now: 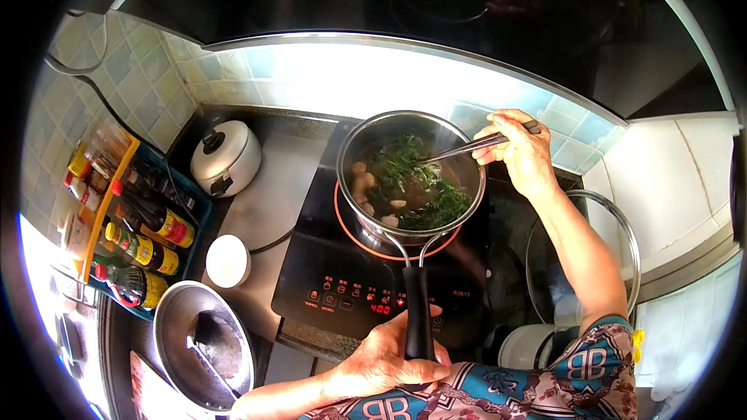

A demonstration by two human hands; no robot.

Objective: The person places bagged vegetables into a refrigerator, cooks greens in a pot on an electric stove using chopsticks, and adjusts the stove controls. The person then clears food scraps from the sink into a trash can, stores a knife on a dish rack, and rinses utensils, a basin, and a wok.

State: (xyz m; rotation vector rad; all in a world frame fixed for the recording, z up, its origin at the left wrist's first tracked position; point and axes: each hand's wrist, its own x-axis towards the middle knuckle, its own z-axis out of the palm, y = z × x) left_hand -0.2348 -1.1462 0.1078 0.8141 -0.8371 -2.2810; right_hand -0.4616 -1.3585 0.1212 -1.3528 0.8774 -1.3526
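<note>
A steel saucepan (348,194) stands on the black induction cooktop (311,264), whose display glows red. Dark green leaves (443,204) and pale brown chunks (362,184) lie in liquid inside it. My left hand (389,354) is wrapped round the black pan handle (418,311) at the bottom. Over the pan's right rim, my right hand (519,148) grips a dark metal utensil (476,145), its far end among the leaves; whether it is chopsticks or another tool I cannot tell.
At left are a lidded pot (240,157), a white bowl (228,261), a frying pan (175,327) with a utensil inside, and a rack of bottles (204,202). A glass lid (629,241) leans at right. A black hood (311,0) hangs above.
</note>
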